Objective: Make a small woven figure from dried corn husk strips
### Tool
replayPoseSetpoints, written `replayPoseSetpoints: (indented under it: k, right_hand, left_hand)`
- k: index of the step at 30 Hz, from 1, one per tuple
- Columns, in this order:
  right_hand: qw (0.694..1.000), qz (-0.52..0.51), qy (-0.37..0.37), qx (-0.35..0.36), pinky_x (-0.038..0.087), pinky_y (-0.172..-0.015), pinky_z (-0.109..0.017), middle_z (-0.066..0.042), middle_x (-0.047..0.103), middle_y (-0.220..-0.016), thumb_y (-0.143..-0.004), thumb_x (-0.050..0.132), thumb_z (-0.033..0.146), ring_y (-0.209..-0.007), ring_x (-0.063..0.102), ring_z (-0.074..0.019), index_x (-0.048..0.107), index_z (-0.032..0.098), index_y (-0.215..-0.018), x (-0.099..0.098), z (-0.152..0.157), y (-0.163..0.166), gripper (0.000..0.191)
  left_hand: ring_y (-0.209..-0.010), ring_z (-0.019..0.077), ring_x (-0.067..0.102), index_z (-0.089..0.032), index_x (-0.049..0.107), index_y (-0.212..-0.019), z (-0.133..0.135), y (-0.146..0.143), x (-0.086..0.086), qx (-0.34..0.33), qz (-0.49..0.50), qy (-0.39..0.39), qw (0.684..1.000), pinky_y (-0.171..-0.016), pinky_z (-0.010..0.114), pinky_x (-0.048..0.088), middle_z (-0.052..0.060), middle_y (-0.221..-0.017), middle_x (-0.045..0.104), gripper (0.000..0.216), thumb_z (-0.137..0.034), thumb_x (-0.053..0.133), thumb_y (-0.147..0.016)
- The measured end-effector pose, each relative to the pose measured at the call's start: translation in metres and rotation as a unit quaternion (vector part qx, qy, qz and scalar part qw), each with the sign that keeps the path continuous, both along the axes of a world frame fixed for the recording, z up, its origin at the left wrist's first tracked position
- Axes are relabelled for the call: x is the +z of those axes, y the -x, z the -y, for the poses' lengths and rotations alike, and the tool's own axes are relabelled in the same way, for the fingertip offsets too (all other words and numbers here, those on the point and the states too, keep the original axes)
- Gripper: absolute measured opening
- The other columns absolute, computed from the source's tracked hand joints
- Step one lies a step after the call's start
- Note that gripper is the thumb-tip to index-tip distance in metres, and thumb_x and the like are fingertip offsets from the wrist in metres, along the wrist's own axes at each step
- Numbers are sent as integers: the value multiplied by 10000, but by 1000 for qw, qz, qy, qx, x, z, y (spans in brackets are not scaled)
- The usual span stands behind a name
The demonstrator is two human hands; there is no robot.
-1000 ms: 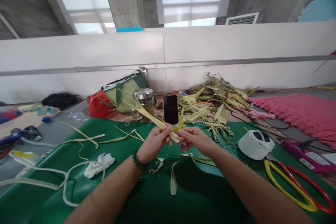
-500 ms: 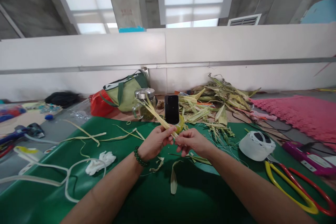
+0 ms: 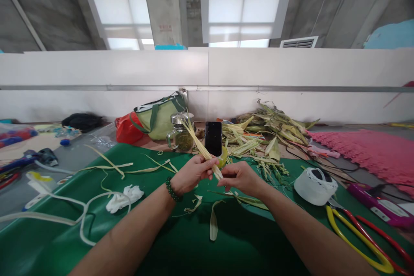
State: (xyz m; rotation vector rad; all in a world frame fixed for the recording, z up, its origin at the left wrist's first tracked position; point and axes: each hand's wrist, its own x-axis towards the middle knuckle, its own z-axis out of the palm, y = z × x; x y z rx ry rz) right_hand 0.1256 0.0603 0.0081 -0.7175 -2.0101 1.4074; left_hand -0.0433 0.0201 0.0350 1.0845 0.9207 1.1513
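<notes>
- We see the left hand (image 3: 194,171) with fingers curled and thumb pressed down, gripping a bundle of husk strips (image 3: 201,147).
- We see the right hand (image 3: 241,177) nearly closed, thumb and fingers pinching the bundle's lower end.
- We find the bundle raised above the green mat (image 3: 181,241), slanting up and leftward, its loose tips overlapping the jar (image 3: 183,140) in our view.
- Just beyond the hands, we see a phone (image 3: 213,138) standing upright.
- Off to the right, we notice scissors (image 3: 355,237) beside a white roll (image 3: 312,189).
</notes>
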Motion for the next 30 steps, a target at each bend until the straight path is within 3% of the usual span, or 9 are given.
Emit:
replayPoseSetpoints:
  k: [12, 17, 20, 24, 30]
  right_hand:
    - [999, 20, -41, -9, 480, -462, -238, 19, 564, -559, -644, 731, 489, -468, 553, -120, 673, 164, -644, -6, -2, 1, 329]
    - [998, 28, 28, 57, 465, -467, -225, 24, 584, -551, -631, 724, 528, -465, 557, -109, 644, 148, -701, 1, 1, 3, 394]
    - [995, 23, 75, 63, 457, -447, -213, -2, 636, -600, -700, 631, 590, -450, 581, -104, 625, 140, -728, 0, 4, 7, 450]
    - [988, 15, 133, 80, 441, -398, -200, 12, 625, -530, -668, 644, 611, -388, 558, -96, 562, 142, -707, -3, 6, 11, 477]
    - [981, 4, 174, 89, 417, -364, -187, 8, 617, -482, -631, 672, 610, -335, 536, -87, 519, 139, -621, -2, 8, 11, 495]
  left_hand:
    - [-442, 54, 443, -105, 646, -671, -1, 1, -2, -7, 7, 2, 1000, -465, 185, 367, -41, -497, 514, 347, -390, 812, -564]
    - [-451, 62, 457, -116, 627, -633, 0, 1, -2, -13, 0, -4, 1000, -475, 191, 380, -29, -506, 537, 359, -412, 812, -549]
    - [-462, 65, 461, -111, 626, -605, 0, 0, -4, -36, -7, -10, 999, -490, 198, 385, -9, -523, 559, 365, -433, 794, -571]
    - [-475, 79, 479, -108, 612, -597, 1, -1, -5, -55, -1, 2, 998, -517, 215, 408, -3, -519, 552, 373, -434, 792, -578]
    - [-446, 48, 349, -131, 585, -691, 2, -1, -2, -26, 89, -10, 996, -436, 170, 284, -63, -492, 412, 380, -449, 776, -607]
